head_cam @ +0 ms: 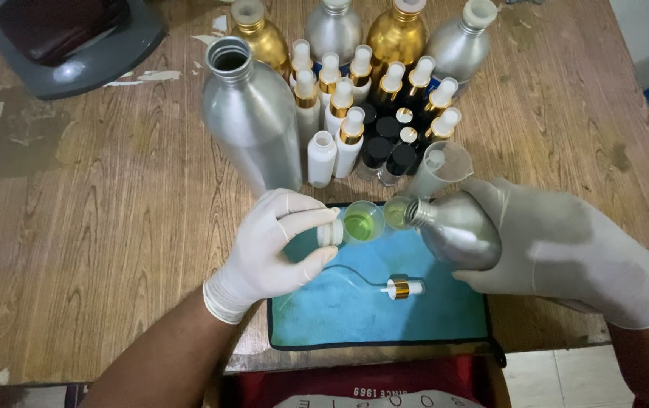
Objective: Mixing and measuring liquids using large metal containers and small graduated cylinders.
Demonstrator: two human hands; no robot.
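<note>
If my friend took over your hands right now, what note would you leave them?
Left hand: gloved, fingers shut on a small white bottle with a clear funnel in its neck, over the blue mat.
Right hand: gloved, shut on a silver metal bottle, tipped so its mouth is at the funnel.
Done: green liquid already sits in the funnel.
Left: the gold-collared spray pump lies loose on the mat, not yet on any bottle. One white bottle in the group behind stands uncapped. The tall silver bottle is open.
</note>
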